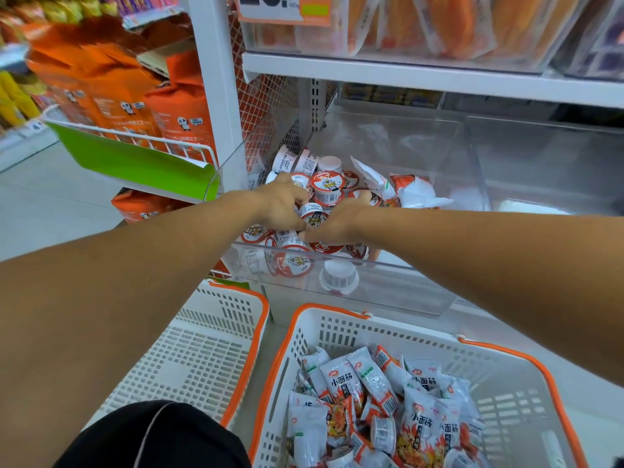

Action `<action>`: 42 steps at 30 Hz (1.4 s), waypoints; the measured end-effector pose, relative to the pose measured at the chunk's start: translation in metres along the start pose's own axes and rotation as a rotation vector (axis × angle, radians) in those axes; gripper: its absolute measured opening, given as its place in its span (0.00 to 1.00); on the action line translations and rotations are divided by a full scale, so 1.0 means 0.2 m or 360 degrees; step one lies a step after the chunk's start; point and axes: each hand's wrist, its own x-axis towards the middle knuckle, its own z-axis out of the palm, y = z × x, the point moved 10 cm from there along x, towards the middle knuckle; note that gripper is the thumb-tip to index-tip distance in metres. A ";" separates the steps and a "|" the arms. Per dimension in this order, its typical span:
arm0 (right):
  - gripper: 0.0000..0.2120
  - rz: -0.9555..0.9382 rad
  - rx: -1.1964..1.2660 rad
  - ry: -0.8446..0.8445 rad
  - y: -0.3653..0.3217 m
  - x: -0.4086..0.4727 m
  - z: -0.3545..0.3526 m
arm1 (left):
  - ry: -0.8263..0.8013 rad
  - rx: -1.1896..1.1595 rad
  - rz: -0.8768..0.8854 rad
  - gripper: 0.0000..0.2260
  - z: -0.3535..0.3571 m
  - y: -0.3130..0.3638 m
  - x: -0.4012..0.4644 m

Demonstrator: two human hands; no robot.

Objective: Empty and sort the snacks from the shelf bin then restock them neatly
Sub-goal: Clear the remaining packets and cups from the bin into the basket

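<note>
A clear plastic shelf bin [388,292] holds a heap of small white snack cups with red-rimmed lids [327,185] on its left side and a few white-and-red snack packets [413,190] behind them. Both my hands are down in the cup heap. My left hand [282,206] curls its fingers around several cups. My right hand [337,222] cups the heap from the other side, fingers bent over cups. Below, a white basket with orange rim [337,310] contains many white-and-red packets [381,400]. A second white basket [243,295] stands left of it with nothing visible inside.
The bin's right half [540,163] shows nothing inside. Orange boxes [175,116] fill a wire rack with a green panel [135,163] at the left. A white shelf [422,76] with clear bins of orange packets hangs right above. My dark-clothed knee [158,437] is at bottom left.
</note>
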 end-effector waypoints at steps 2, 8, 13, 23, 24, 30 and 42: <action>0.28 0.0040 -0.0256 0.0161 0.00 0.01 -0.03 | 0.0105 -0.0014 0.0042 0.13 -0.03 0.00 0.00; 0.21 -0.0011 -0.0190 0.0221 0.01 -0.04 -0.06 | 0.0297 -0.0068 0.0060 0.13 -0.11 0.03 -0.01; 0.18 0.0011 -0.0023 0.0296 0.10 -0.04 -0.07 | 0.0546 -0.0209 0.0016 0.19 -0.20 -0.02 -0.08; 0.15 -0.0067 0.0223 0.0428 0.16 -0.06 -0.21 | 0.0657 -0.0292 0.0028 0.17 -0.29 -0.03 -0.18; 0.15 -0.0073 0.0252 0.0417 0.16 -0.06 -0.21 | 0.0671 -0.0278 0.0034 0.17 -0.30 -0.02 -0.19; 0.16 -0.0145 0.0511 0.0515 0.17 -0.21 -0.32 | 0.0794 -0.0280 0.0176 0.15 -0.41 0.07 -0.31; 0.10 -0.0596 0.0737 -0.0283 0.28 -0.99 0.12 | -0.0569 -0.0186 0.0626 0.12 0.16 0.66 -0.85</action>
